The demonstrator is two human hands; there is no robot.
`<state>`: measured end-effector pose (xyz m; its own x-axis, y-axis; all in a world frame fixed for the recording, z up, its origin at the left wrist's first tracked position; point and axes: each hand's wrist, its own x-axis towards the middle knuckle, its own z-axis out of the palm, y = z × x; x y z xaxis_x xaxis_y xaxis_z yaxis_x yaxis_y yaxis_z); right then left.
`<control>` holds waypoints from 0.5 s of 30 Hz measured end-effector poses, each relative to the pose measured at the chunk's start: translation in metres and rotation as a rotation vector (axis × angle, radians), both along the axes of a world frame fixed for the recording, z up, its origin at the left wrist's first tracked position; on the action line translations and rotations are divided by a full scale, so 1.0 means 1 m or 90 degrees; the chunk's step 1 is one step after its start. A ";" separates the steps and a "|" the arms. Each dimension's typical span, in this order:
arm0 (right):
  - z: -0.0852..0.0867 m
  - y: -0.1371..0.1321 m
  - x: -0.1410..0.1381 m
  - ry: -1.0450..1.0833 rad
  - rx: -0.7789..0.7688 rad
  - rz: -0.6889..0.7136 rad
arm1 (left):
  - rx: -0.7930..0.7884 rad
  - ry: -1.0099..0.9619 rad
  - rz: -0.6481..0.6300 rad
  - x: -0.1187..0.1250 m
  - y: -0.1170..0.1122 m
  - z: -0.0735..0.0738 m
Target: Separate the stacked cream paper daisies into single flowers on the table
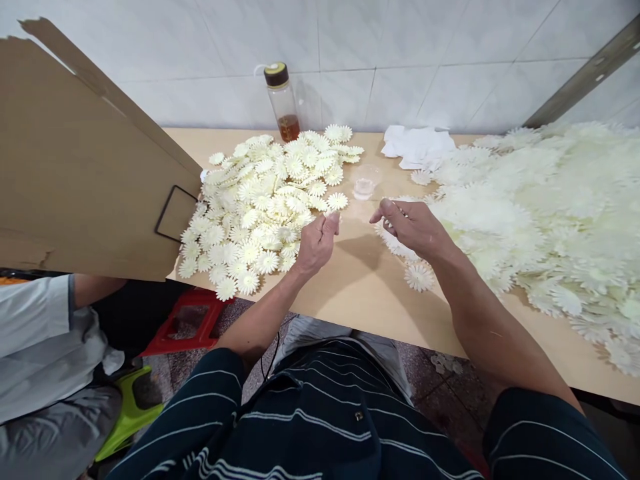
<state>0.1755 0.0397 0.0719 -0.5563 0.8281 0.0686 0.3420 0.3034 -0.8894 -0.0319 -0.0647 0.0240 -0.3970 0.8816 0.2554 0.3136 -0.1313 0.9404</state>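
Observation:
My left hand [317, 243] is closed, thumb on top, at the right edge of a heap of cream-white artificial flower heads [260, 193]. Whatever its fingers may grip is too small to make out. Across a short gap, my right hand [404, 225] has its thumb and fingers pinched together; any object between them cannot be made out. Under and beside that hand lie a few loose petal layers [419, 276]. A small clear plastic dish [364, 189] stands just beyond the gap between both hands.
A large pile of pale petal layers [530, 220] covers the table's right side. At the back are crumpled white paper [417, 147] and a bottle [283, 100] with brown liquid. Cardboard [90, 160] walls off the left, near another person's sleeve [35, 310] and a red stool [187, 321].

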 end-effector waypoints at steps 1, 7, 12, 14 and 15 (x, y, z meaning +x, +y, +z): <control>-0.001 0.000 -0.001 0.001 0.012 0.005 | -0.025 -0.076 -0.007 0.002 0.000 0.001; -0.008 -0.003 -0.009 0.012 0.062 0.039 | -0.136 -0.506 -0.106 0.011 0.003 0.013; -0.006 -0.004 -0.010 0.014 0.091 0.047 | -0.116 -0.584 -0.068 0.008 0.005 0.028; -0.002 -0.006 -0.010 0.010 0.073 0.094 | -0.115 -0.590 -0.032 0.008 0.006 0.029; 0.000 -0.007 -0.010 0.002 0.063 0.114 | -0.117 -0.595 -0.016 0.009 0.007 0.030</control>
<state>0.1659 0.0326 0.0715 -0.6942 0.7047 0.1466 0.2714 0.4449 -0.8535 -0.0232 -0.0581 0.0535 -0.3504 0.8876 -0.2990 -0.5759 0.0476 0.8161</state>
